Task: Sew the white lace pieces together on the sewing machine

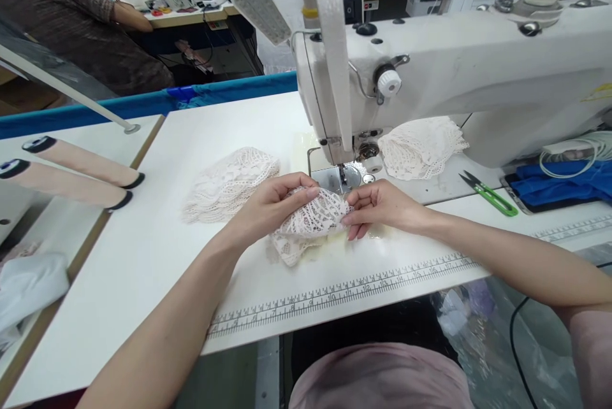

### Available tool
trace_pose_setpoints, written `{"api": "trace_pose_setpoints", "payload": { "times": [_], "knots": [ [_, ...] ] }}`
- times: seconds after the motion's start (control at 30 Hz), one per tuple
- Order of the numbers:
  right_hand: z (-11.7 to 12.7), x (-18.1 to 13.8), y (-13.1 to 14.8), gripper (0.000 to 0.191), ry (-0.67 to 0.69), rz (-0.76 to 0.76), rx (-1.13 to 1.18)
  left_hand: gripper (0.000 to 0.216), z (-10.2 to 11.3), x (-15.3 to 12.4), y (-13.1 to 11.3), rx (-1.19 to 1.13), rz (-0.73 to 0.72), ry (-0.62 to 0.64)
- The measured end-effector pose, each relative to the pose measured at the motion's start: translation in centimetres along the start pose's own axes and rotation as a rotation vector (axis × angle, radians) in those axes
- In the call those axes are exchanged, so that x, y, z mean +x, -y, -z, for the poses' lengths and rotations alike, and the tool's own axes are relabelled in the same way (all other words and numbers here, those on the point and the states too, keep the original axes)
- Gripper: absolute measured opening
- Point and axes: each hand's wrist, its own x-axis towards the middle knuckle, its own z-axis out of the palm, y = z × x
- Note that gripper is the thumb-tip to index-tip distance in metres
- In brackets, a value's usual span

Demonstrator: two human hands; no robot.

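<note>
A piece of white lace fabric (313,216) is stretched between my two hands, just in front of the sewing machine's needle and presser foot (343,174). My left hand (282,200) pinches it with the thumb on top, and part of the lace hangs below onto the table. At its right end my right hand (370,208) grips the edge between thumb and fingers. To the left lies a pile of lace pieces (232,183). Another lace pile (421,146) rests under the machine arm, right of the needle.
Green thread snips (490,193) lie at the right, beside a blue cloth (564,179) on a dark flat object. A printed ruler (344,294) runs along the table's front edge. Two thread cones (71,183) lie at the left. Across the blue-edged table a person (81,27) sits.
</note>
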Motion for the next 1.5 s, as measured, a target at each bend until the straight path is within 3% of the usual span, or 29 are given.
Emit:
{"api": "trace_pose_setpoints", "payload": {
  "times": [0.1, 0.17, 0.23, 0.33, 0.6, 1.5],
  "knots": [
    [0.1, 0.2, -0.3, 0.014, -0.052, 0.084, -0.001, 0.015, -0.9, -0.9, -0.9, 0.172, -0.294, -0.047],
    [0.2, 0.3, -0.6, 0.009, -0.084, 0.174, -0.031, 0.004, -1.9, -1.7, -1.4, 0.402, -0.570, -0.065],
    [0.4, 0.4, -0.8, 0.012, -0.110, 0.252, -0.064, 0.007, -3.0, -2.3, -1.6, 0.683, -0.820, -0.117],
    [0.5, 0.4, -0.9, 0.011, -0.110, 0.295, -0.065, 0.011, -4.3, -2.8, -1.7, 0.941, -0.985, -0.163],
    [0.4, 0.4, -0.8, 0.008, -0.109, 0.277, -0.016, 0.013, -4.7, -3.2, -1.7, 1.044, -1.020, -0.183],
    [0.5, 0.5, -0.9, 0.013, -0.098, 0.289, -0.004, 0.018, -5.0, -3.6, -1.4, 1.080, -0.999, -0.179]
  ]
}}
